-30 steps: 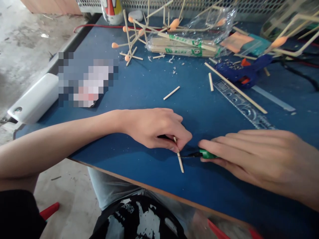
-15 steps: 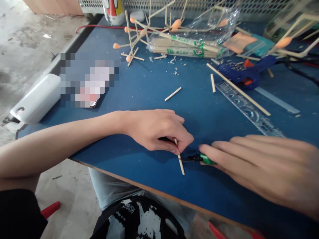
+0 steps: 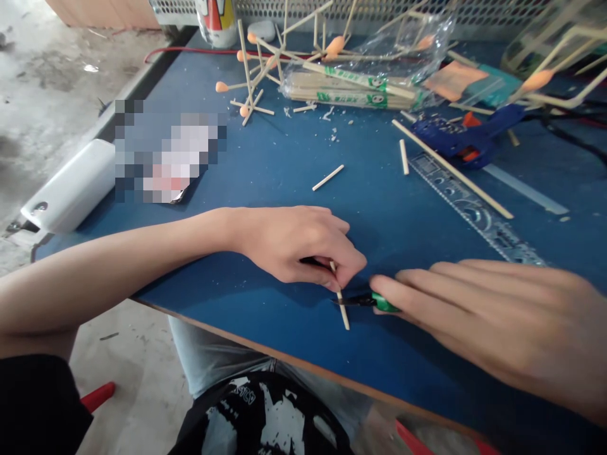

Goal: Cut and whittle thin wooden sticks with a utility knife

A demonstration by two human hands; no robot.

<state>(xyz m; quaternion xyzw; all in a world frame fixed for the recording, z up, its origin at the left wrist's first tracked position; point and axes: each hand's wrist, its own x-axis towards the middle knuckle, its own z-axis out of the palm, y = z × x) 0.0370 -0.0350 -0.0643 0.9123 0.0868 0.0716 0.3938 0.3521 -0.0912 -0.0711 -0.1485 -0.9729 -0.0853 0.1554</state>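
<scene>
Since the earlier frames the right hand (image 3: 493, 328) has slid toward the left hand (image 3: 298, 243), carrying the green-handled knife (image 3: 379, 302) so that its dark blade now lies across the thin wooden stick (image 3: 342, 303) rather than stopping short of it. By the look of it the blade is bearing on the wood, though whether it has bitten in cannot be told.

That right hand is closed flat and low over the knife, fingers stretched along the handle with the forefinger pressing near the blade end; only the green tip and the blade show beyond the fingertips. Just to its left, the left hand is curled shut, thumb and forefinger pinching the upper part of the stick and holding it down on the blue bench (image 3: 265, 316). The stick's long axis runs from under those fingers toward the person and a little to the right, its free end pointing at the near edge of the bench; the blade crosses it almost square, just below the pinch.

Beyond the hands lie a short offcut (image 3: 327, 177) and another (image 3: 403, 157), then a clear ruler (image 3: 474, 212) with a long stick (image 3: 450, 168) beside it. Farther off are a blue glue gun (image 3: 467, 136), a bag of sticks (image 3: 355, 88) and a stick frame with orange blobs (image 3: 258, 69).
</scene>
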